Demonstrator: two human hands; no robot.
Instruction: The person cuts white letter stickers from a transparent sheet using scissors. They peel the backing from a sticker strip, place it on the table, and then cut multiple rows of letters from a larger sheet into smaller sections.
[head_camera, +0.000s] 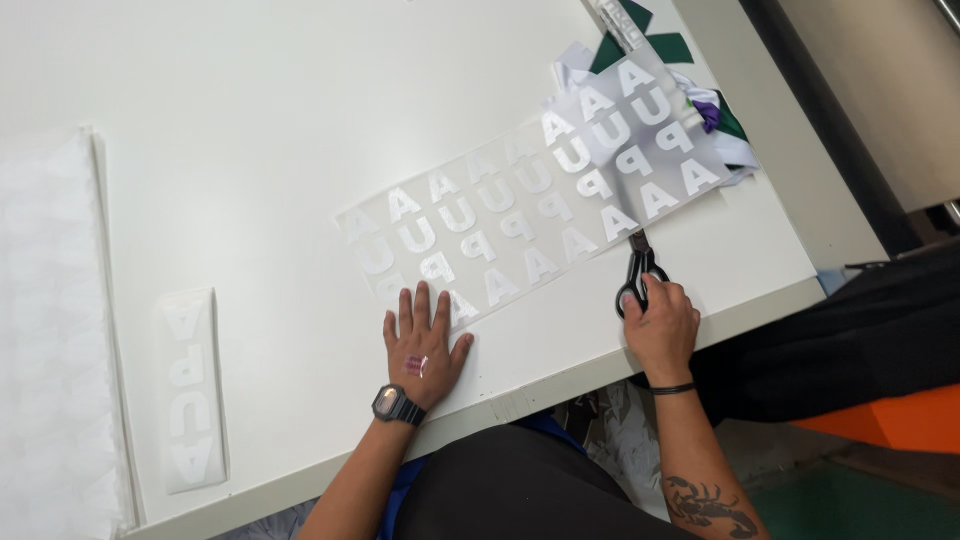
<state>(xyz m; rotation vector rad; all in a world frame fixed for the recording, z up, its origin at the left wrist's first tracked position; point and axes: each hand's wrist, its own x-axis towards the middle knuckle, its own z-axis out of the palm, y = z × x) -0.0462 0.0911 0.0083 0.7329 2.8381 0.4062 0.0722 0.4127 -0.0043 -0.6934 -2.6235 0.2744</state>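
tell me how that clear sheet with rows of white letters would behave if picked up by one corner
The clear plastic sheet with white letters would probably flop and bend: it looks very thin and lies flat on the white table. Likely light for its size and apt to slide, since the left hand presses it down while the right hand works black scissors at its edge.

Scissors (638, 268) handles hidden (inside right hand (662, 328)); stack (55, 330) cropped left.
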